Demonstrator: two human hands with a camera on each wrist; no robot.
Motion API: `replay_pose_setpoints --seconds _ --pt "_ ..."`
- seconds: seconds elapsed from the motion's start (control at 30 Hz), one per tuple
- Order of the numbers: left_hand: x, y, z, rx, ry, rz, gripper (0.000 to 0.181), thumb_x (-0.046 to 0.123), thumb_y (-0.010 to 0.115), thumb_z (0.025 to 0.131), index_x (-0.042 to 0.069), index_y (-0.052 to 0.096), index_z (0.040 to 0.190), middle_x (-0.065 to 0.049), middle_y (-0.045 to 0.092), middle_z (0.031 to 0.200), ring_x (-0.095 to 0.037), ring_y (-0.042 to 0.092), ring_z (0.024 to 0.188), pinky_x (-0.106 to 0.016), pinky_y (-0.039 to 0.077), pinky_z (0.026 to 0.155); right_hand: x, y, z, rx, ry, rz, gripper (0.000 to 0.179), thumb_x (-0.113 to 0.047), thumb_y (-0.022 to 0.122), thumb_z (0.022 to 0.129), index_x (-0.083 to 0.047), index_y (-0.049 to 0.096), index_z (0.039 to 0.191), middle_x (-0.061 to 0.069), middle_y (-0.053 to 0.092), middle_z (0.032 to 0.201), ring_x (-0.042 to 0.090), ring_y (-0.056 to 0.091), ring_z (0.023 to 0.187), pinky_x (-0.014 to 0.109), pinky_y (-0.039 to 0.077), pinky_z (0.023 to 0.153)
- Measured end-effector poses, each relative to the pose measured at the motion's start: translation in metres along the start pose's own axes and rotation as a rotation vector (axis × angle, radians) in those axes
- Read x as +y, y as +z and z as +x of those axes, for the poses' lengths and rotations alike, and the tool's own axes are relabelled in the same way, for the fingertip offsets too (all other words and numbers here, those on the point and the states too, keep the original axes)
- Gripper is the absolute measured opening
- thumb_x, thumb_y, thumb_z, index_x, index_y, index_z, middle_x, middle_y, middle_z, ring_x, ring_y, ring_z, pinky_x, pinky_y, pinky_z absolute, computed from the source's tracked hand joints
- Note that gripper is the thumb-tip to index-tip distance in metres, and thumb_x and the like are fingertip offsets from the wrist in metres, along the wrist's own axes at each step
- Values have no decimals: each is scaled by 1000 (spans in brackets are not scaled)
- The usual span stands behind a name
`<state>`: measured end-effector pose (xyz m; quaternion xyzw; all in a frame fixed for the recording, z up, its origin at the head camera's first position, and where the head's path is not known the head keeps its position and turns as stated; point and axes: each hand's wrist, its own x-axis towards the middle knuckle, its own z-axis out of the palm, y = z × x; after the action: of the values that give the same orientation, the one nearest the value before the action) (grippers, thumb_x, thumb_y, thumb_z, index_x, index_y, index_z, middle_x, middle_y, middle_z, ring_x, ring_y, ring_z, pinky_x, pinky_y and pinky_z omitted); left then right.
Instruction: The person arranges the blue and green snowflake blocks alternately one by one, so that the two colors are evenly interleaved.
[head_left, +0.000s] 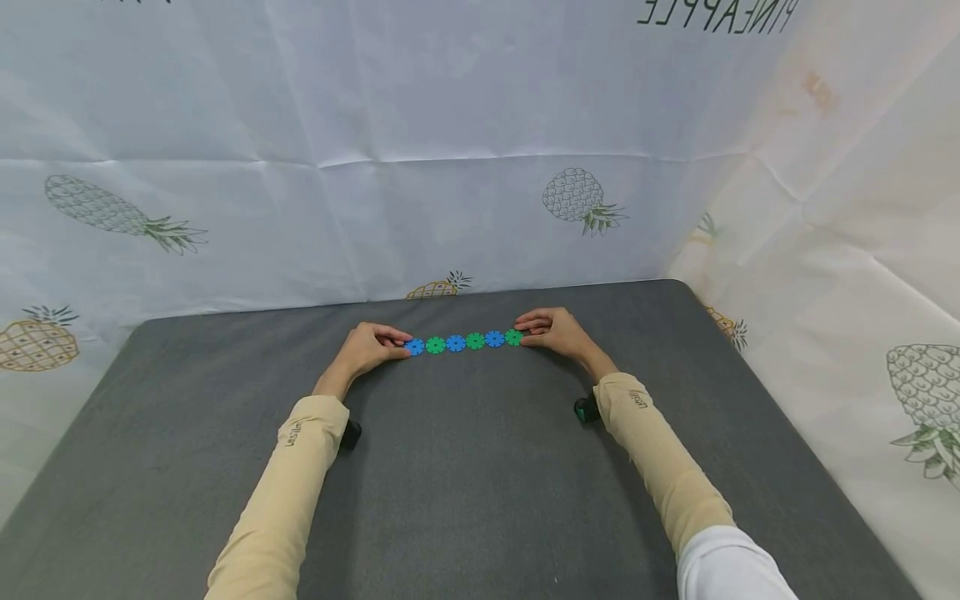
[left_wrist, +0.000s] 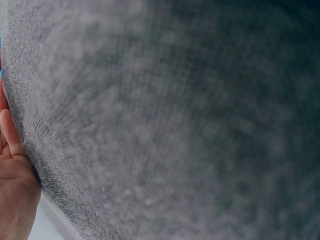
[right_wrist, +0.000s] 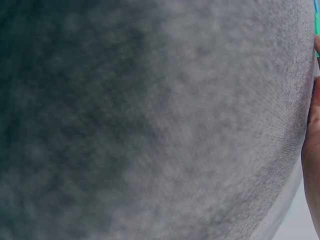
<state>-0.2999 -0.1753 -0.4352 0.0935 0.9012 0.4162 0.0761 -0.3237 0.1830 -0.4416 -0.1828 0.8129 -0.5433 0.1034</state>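
Observation:
A row of several flat, notched plastic discs, blue and green by turns, stretches across the grey table in the head view. At its left end, my left hand [head_left: 366,347] pinches a blue disc [head_left: 416,347] between thumb and fingers. The right hand [head_left: 559,332] pinches the green disc [head_left: 513,337] at the other end. Between them, a blue disc [head_left: 455,343] and a green disc [head_left: 475,341] sit near the middle of the row. Only part of each hand shows at the edge of its wrist view, with a green sliver [right_wrist: 316,27] beside the right fingers.
The grey cloth-covered table [head_left: 465,467] spreads out beneath both arms. A white curtain [head_left: 450,92] printed with pineapples hangs along the table's back edge and right side. Dark wrist cameras sit under both forearms, the right one [head_left: 587,409] close above the table.

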Motion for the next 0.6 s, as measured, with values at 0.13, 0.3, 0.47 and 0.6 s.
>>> replay_pose_setpoints --seconds 0.13,0.3,0.47,0.6 --pt "-1 0 0 9 2 -4 28 17 76 84 5 73 109 -7 68 87 -18 59 72 -31 45 70 0 0 1 1 4 -4 41 7 72 81 11 61 120 27 63 117 38 60 109 27 50 86" --pt "-1 -1 -1 6 5 -24 29 16 76 84 3 73 109 -7 68 88 -18 58 72 -31 44 71 -1 0 3 1 11 7 40 8 72 80 11 61 119 27 63 116 37 60 109 25 51 84" --pt "-1 -4 -2 -14 1 -53 32 16 76 84 4 72 113 -9 68 92 -18 59 75 -31 44 73 0 1 3 -1 11 20 41 9 72 80 11 61 120 27 63 117 37 60 109 22 50 82" --pt "-3 -5 -1 -33 26 -91 36 16 75 85 4 69 119 -12 68 101 -17 59 79 -31 45 74 0 -2 1 -4 14 51 44 7 72 82 10 59 123 26 62 119 35 59 111 23 50 83"
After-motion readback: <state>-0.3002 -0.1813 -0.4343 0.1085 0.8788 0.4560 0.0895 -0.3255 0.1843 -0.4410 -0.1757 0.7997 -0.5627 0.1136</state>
